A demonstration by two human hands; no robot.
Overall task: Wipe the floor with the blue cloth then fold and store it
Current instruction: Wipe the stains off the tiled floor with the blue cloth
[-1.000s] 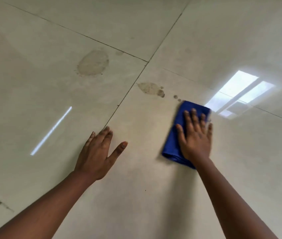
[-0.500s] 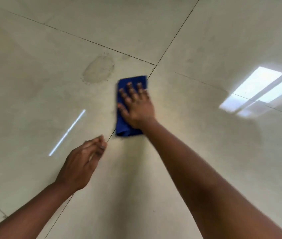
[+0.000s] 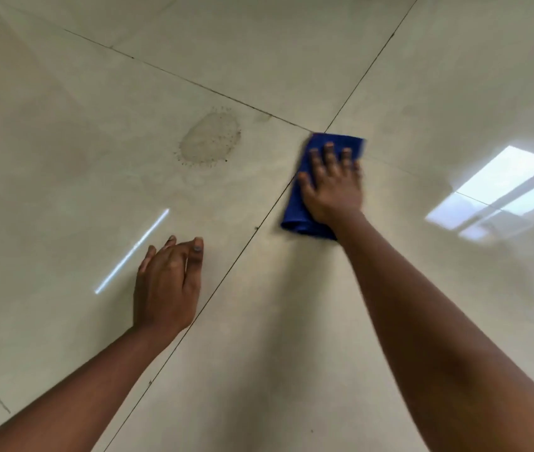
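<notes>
A folded blue cloth [image 3: 295, 207] lies flat on the glossy beige tiled floor [image 3: 291, 321], just below where the grout lines cross. My right hand [image 3: 332, 184] presses down on it with fingers spread, covering most of its middle. My left hand [image 3: 167, 282] rests palm down on the floor to the lower left, fingers close together, holding nothing. A dried brownish stain [image 3: 210, 138] with speckled edges marks the tile left of the cloth.
Dark grout lines [image 3: 226, 282] run diagonally between the large tiles. A bright window reflection [image 3: 500, 190] glares on the floor at right and a thin light streak [image 3: 132, 252] lies beside my left hand.
My right hand swept the cloth left over the small stains near the grout line, then back right to the grout crossing; those small stains no longer show. My left hand's fingers drew together.
</notes>
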